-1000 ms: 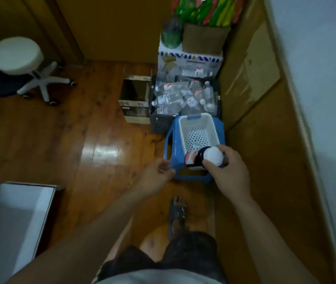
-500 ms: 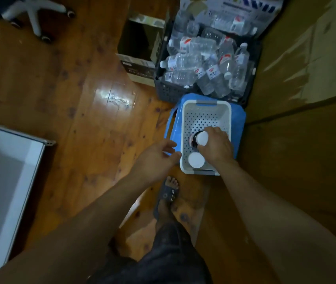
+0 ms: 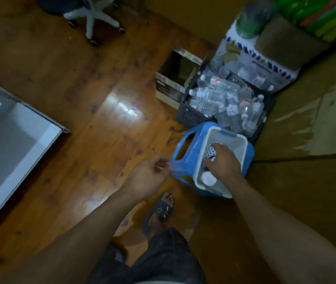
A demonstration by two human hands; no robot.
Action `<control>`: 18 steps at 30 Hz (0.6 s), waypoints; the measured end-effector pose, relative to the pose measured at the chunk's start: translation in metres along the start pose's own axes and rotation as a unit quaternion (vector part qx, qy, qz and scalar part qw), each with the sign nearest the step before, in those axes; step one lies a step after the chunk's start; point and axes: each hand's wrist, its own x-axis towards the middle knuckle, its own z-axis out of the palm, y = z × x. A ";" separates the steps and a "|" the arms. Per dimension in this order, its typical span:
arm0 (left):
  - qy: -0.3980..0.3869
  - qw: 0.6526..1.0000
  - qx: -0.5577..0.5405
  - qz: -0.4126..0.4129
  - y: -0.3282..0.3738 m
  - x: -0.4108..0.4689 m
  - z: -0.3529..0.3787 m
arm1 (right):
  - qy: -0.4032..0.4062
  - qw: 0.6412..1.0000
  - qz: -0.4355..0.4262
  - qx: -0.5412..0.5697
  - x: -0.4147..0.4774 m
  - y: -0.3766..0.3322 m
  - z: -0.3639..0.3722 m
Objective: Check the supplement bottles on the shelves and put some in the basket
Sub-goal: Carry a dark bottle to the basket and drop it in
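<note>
Floor point(image 3: 101, 124): knotty wood planks, varnished to a high gloss, white glare at centre frame.
Basket point(image 3: 238, 140), right of centre: white plastic, perforated, matt.
Stool point(image 3: 191, 158) under the basket: blue plastic, smooth, slight sheen.
Cap point(image 3: 208, 178) in the basket: white plastic, smooth.
Crate point(image 3: 187, 115), above the stool: dark grey plastic lattice, matt.
Water bottles point(image 3: 214, 97) in the crate: clear plastic, glossy.
Box point(image 3: 169, 91), left of the crate: cardboard, matt.
Wall point(image 3: 306, 191), right: wood panel, dull finish.
Shorts point(image 3: 163, 259), bottom: dark cloth.

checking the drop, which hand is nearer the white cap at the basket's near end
Right. Right hand is in the basket beside the white cap; left hand is outside, by the blue stool.
</note>
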 end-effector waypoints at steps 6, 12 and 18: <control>0.114 0.993 -0.033 0.008 -0.057 -0.105 -0.100 | 0.004 0.987 -0.158 -0.021 -0.064 -0.161 -0.002; 0.307 0.949 -0.070 0.000 -0.169 -0.271 -0.216 | -0.011 0.928 -0.369 -0.046 -0.193 -0.387 0.047; 0.529 0.833 -0.148 -0.073 -0.309 -0.468 -0.291 | -0.069 0.817 -0.571 -0.038 -0.383 -0.597 0.143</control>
